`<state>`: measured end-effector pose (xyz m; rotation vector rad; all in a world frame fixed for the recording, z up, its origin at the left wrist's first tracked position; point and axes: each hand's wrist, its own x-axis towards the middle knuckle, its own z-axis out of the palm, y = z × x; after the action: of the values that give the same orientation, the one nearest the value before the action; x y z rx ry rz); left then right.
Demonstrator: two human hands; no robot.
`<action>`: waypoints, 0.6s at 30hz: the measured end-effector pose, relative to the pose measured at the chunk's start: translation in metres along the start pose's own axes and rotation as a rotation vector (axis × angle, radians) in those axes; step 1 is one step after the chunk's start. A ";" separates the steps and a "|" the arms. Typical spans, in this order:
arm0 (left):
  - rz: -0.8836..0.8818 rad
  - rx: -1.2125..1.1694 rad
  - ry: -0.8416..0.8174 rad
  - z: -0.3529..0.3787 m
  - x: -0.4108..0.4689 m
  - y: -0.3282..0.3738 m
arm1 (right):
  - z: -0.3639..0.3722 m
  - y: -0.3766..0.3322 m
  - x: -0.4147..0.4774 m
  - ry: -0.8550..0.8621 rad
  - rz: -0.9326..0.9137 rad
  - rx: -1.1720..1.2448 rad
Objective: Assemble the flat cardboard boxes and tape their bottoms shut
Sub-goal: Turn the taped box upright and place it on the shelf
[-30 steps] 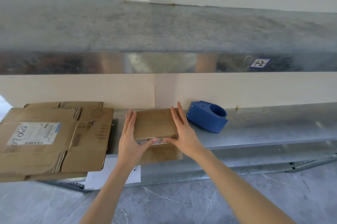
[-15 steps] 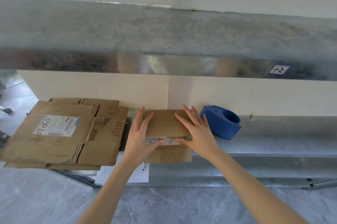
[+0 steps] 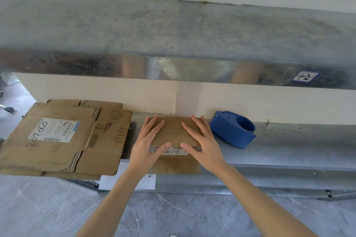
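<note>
A small brown cardboard box (image 3: pixel 172 130) sits on the lower metal shelf (image 3: pixel 289 152), with a white label strip along its near top edge. My left hand (image 3: pixel 148 144) lies flat on its left part and my right hand (image 3: pixel 200 140) lies flat on its right part, fingers straight, thumbs meeting near the label. A flap hangs down over the shelf's front edge below the hands. A blue tape dispenser (image 3: pixel 234 129) stands just right of the box. A stack of flattened cardboard boxes (image 3: pixel 63 138) lies to the left.
A second metal shelf (image 3: pixel 173 30) runs overhead with a small handwritten tag (image 3: pixel 305 76) on its front lip. A white sheet of paper (image 3: pixel 127 181) hangs below the shelf edge. Grey marble floor (image 3: pixel 173 215) lies beneath, a cream wall behind.
Both hands have slid from the box's sides onto its top, pressing it flat. The view has shifted slightly left.
</note>
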<state>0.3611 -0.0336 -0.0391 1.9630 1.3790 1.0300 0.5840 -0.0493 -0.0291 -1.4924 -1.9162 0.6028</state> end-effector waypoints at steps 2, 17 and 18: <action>0.004 0.019 -0.004 0.000 0.000 0.000 | 0.000 0.000 0.000 -0.007 -0.006 0.010; -0.030 -0.005 -0.025 -0.010 -0.005 0.003 | 0.000 0.009 0.000 -0.012 -0.054 -0.003; -0.045 -0.034 -0.014 -0.009 -0.007 0.004 | 0.000 0.009 0.000 0.002 -0.058 0.021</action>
<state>0.3550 -0.0414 -0.0330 1.9018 1.3832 1.0111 0.5898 -0.0475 -0.0352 -1.4191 -1.9392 0.5930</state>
